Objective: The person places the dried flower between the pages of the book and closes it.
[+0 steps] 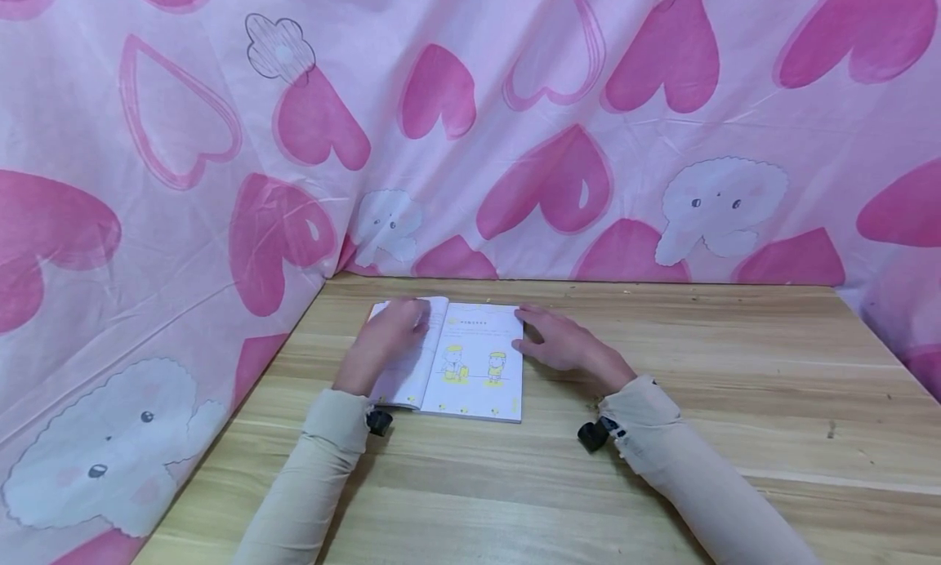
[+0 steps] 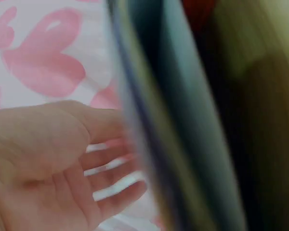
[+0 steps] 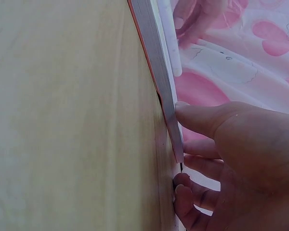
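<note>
An open book [image 1: 478, 361] lies on the wooden table, its right page printed with two yellow-and-white cartoon figures. My left hand [image 1: 384, 336] is over the left page [image 1: 408, 377], its fingers extended. From the left wrist, the left hand [image 2: 53, 154] shows straight, slightly spread fingers against the blurred pages [image 2: 144, 106]. My right hand [image 1: 562, 340] is at the book's right edge. In the right wrist view, the right thumb rests at the edge of the thick page block [image 3: 156, 53], and the other fingers sit relaxed around the far corner and on the table.
The wooden table [image 1: 662, 483] extends to the front and right of the book. A pink cloth with hearts and white cartoon animals [image 1: 441, 165] hangs behind the table and along its left side. Small black devices [image 1: 594, 434] are strapped at both wrists.
</note>
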Tool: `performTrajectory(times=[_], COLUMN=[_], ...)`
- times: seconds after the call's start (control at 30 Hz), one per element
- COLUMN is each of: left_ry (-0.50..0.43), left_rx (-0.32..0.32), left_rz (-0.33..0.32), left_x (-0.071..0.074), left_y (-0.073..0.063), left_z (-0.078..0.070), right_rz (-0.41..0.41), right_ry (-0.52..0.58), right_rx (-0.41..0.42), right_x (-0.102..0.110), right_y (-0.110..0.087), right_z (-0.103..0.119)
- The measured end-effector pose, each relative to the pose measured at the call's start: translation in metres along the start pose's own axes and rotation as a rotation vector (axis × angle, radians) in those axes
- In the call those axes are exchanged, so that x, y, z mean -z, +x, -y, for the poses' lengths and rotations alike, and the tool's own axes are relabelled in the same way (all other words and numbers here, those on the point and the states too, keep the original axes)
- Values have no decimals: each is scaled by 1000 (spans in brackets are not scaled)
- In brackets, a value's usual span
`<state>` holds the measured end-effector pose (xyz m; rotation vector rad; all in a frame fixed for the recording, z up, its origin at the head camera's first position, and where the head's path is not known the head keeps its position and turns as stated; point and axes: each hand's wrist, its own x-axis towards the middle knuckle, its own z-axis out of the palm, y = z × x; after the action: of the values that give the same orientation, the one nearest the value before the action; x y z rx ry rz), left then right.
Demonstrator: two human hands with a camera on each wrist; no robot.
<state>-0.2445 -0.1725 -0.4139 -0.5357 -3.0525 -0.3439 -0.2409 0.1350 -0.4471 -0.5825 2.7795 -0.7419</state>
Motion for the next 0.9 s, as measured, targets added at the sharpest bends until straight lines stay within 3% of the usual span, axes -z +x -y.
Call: performTrajectory(times=[0.03, 0.1, 0.23, 0.33, 0.6, 0.9], left_ry=[-14, -65, -89, -76, -74, -74], left_rx=[-35, -40, 64, 120, 172, 154], left_rz=[4, 52, 184, 231, 245, 234], left_x=[-1, -2, -4, -6, -9, -10], left_y=[1, 0, -4, -6, -5, -5], left_z=[-2, -6, -13, -15, -13, -13], right_rz=[-1, -1, -1, -1, -10, -39], right_ry=[3, 4, 2, 6, 17, 67], right_rx=[-1, -6, -6, -8, -1, 4], right_x=[0, 0, 0, 0, 0, 1], right_y=[0, 0, 1, 2, 3, 1], right_z=[0, 0, 0, 1, 3, -3])
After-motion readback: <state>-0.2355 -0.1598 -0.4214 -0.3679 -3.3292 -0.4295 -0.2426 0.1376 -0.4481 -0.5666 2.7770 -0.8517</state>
